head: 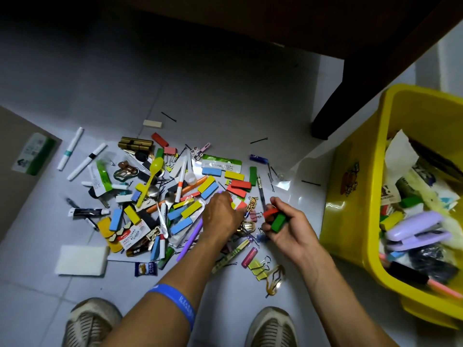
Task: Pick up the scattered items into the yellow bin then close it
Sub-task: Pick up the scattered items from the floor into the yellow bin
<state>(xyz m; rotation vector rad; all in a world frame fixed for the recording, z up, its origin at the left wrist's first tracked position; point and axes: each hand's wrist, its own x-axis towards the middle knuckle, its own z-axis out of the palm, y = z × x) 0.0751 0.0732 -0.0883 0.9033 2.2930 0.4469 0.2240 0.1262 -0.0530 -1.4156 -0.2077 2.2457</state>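
Note:
A pile of scattered items (160, 194) covers the floor: coloured blocks, markers, binder clips, spoons, hairpins and packets. The yellow bin (355, 196) stands open at the right, holding a purple stapler (416, 230), blocks and papers. My right hand (290, 226) grips a green block (278, 222) and a red block (270, 212), just left of the bin. My left hand (220, 216) reaches down into the pile's right part, fingers curled over red and yellow blocks; what it holds is hidden.
A dark wooden furniture leg (333, 106) stands behind the bin. A cardboard box (22, 161) lies at the left, a white sponge (81, 259) at the pile's near-left. My two shoes (90, 321) are at the bottom edge.

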